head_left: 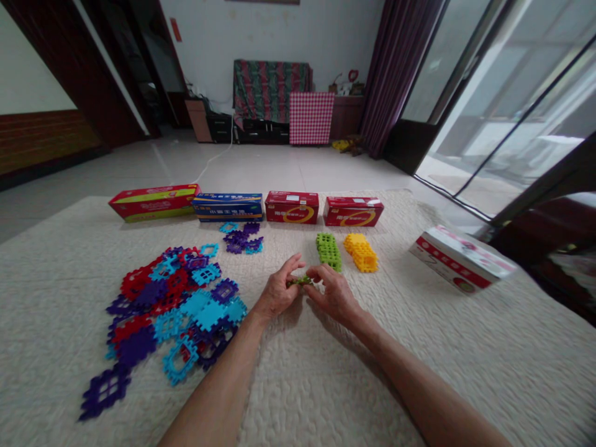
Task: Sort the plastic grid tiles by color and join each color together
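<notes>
My left hand (278, 290) and my right hand (333, 293) meet at the middle of the cloth-covered table (419, 347), both pinching a small green plastic tile (299, 281) between their fingertips. Just beyond them lies a joined green block (328, 250) and, to its right, a joined yellow block (361, 251). A heap of loose red, blue and purple tiles (172, 307) spreads to the left of my left hand. A smaller cluster of purple and blue tiles (242, 241) lies farther back.
Several cardboard boxes stand in a row at the far edge: a red-yellow box (153, 202), a blue box (228, 207) and two red boxes (292, 207) (352, 212). Another white and red box (459, 257) lies at the right. Glass doors are on the right.
</notes>
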Demonstrator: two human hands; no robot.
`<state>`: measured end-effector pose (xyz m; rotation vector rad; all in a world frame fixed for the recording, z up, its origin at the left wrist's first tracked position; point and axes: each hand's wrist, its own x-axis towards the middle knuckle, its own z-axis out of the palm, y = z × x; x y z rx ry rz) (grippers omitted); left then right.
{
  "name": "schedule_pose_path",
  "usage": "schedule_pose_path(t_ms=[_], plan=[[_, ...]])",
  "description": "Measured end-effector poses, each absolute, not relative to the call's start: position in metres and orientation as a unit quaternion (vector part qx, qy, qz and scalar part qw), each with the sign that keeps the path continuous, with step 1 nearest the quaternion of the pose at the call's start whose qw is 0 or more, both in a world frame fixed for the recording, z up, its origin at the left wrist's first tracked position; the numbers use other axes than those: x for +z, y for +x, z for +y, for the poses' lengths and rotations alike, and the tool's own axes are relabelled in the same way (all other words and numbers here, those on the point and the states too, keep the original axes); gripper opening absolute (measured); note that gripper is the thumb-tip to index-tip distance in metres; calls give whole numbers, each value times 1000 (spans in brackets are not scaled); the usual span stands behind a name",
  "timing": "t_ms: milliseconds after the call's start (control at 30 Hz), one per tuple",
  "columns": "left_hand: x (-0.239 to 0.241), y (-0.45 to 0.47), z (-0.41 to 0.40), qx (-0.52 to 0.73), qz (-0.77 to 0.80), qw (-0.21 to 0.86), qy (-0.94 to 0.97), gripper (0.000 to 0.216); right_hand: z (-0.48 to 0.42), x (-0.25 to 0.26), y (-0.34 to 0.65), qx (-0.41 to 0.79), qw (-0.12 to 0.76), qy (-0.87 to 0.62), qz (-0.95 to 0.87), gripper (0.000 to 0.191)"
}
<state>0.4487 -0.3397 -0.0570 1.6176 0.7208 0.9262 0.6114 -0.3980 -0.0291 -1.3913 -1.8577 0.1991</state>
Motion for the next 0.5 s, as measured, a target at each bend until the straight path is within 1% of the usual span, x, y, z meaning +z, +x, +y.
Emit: schedule_pose_path(t_ms=[233,400,500], plan=[[-53,450,-341,381,311,554,671,72,-395,-26,618,140,402,-538,-728,7],[-53,451,-339,390,333,579,634,62,-387,-11,659,159,409,-579,-687,9],[-52,451,-339,379,349,588,624,58,-384,-9,680,172,397,-586,-685,10]])
